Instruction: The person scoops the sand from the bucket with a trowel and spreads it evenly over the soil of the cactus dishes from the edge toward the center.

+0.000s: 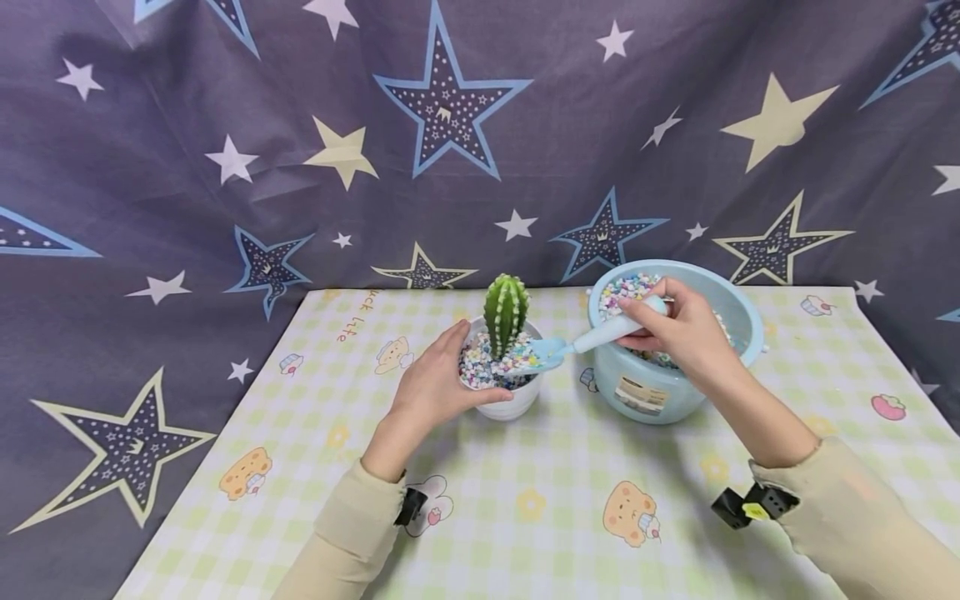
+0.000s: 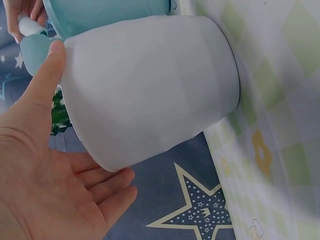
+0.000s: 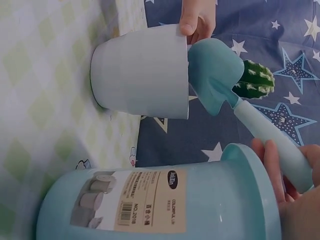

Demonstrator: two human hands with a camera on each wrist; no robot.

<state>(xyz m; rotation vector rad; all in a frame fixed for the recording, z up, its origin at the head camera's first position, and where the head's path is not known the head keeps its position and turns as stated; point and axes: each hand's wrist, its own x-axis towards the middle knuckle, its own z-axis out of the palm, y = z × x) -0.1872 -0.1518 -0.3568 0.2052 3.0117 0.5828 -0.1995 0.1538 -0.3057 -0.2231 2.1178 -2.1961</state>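
A green cactus [image 1: 506, 315] stands upright in a white flower pot [image 1: 510, 407] among multicoloured pebbles [image 1: 480, 364]. My left hand [image 1: 437, 375] holds the pot's rim, thumb at the near side and fingers round the left side; in the left wrist view its thumb [image 2: 52, 62] lies on the rim. With my right hand [image 1: 686, 327] I grip the handle of a light-blue trowel [image 1: 600, 335]. The trowel's blade is over the pot's right rim, beside the cactus, with pebbles at its tip. In the right wrist view the blade [image 3: 212, 72] shows its underside.
Right of the pot stands a light-blue bucket [image 1: 626, 390] with a label, holding more pebbles [image 1: 626, 292]. My right hand is above its rim. A checked cloth [image 1: 525, 533] with cartoon prints covers the table, and a dark star-patterned curtain [image 1: 285, 100] hangs behind.
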